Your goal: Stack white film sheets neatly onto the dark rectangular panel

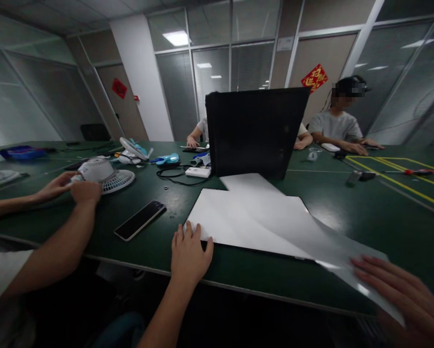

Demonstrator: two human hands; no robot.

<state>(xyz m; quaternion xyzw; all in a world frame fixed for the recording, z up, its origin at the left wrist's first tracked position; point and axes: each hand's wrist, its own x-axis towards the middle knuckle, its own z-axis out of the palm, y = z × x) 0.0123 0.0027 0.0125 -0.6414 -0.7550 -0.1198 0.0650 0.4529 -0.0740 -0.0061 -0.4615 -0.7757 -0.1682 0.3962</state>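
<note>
1. Green table [140, 249] at the near side, smooth and shiny.
2. At the right, right hand [401, 285], blurry, fingers nearly straight on the end of a loose white sheet [338, 245]. Thumb out of sight, so cannot tell about a pinch.
3. Farther left, left hand [191, 249], fingers spread wide, tips at the near left corner of a flat white panel [217, 217] with a dark rim. No grip seen there.
4. Sheet across the panel, from the right hand to just before a black box [253, 130]. Looks thin, light, bendy, maybe slippery; could crease fast. Best to hold by a corner or edge, softly.
5. Panel likely stiff and easy to scratch. Best to hold by the rim.
6. Left of that, dark phone [140, 221]; past it, another person's hands [86, 192] at a white fan [95, 169].
7. Across the table, person in a white shirt [336, 126]; behind, doors with red signs [314, 77].
</note>
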